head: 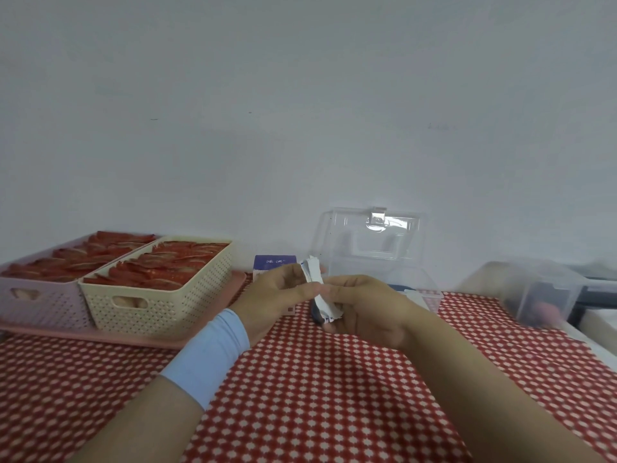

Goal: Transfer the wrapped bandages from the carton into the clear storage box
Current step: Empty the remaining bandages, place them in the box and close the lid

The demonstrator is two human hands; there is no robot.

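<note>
Both hands meet above the red-and-white tablecloth, holding a small stack of white wrapped bandages [315, 279]. My left hand [273, 295], with a pale blue wristband, pinches the stack near its upper end. My right hand [364, 309] curls round the lower end. Behind my left hand stands the purple-and-white carton [273, 264], partly hidden. The clear storage box [414, 282] sits just behind my right hand, its lid [374, 235] swung up against the wall; something blue and white lies inside.
A pink tray [140, 339] at the left carries a lilac basket [43, 295] and a cream basket [160, 295], both filled with red packets. A second translucent box [541, 292] stands at the right near the table's edge.
</note>
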